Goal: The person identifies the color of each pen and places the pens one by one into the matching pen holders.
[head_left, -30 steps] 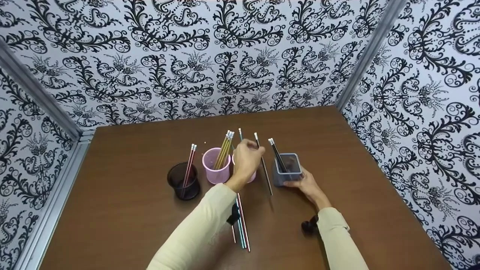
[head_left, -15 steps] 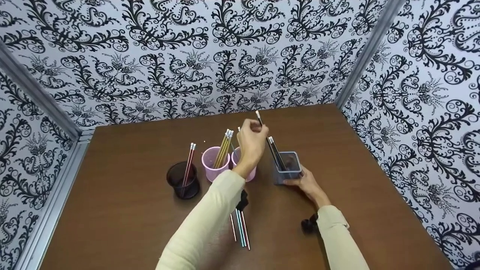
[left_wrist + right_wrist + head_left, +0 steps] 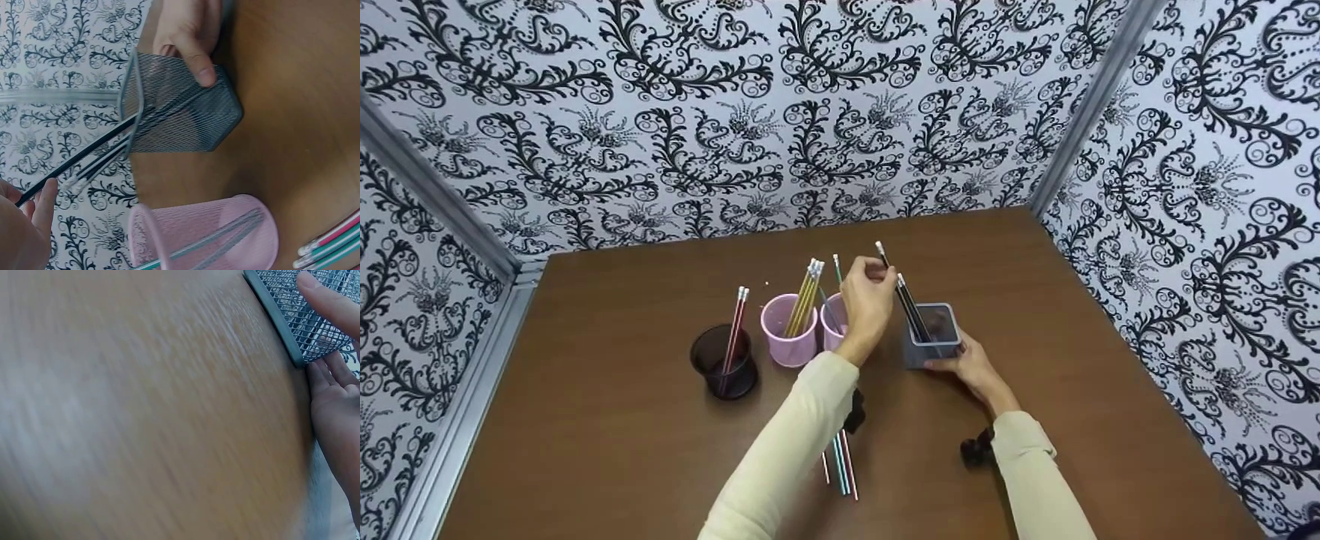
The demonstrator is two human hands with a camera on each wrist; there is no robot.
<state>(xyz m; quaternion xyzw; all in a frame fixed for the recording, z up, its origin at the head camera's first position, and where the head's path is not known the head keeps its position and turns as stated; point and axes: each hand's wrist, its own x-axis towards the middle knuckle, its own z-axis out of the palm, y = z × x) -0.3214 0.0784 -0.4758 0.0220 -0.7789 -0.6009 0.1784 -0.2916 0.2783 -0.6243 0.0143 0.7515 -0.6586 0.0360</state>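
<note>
My left hand [image 3: 868, 304] pinches a black pencil [image 3: 76, 158] near its upper end. The pencil slants down through the open top of a square grey mesh pencil cup [image 3: 934, 354], beside other black pencils [image 3: 913, 309] with white erasers leaning in it. Low on the cup, my right hand [image 3: 976, 367] holds its side; the right wrist view shows the thumb against the mesh [image 3: 304, 312] and fingers behind. Just under the left hand, and partly hidden by it, stands a pink cup [image 3: 832, 339] with green pencils inside.
Left of that, another pink cup [image 3: 793, 351] holds several yellow pencils [image 3: 804, 300]. A round black cup [image 3: 741, 384] with red pencils [image 3: 733, 326] stands further left. Loose red and green pencils [image 3: 844, 469] lie on the brown table [image 3: 607, 420], near the left forearm. Patterned walls surround the table.
My left hand lifts the black pencil up and rightward from beside the pink cup, then lowers it into the grey mesh cup. The right hand stays on that cup.
</note>
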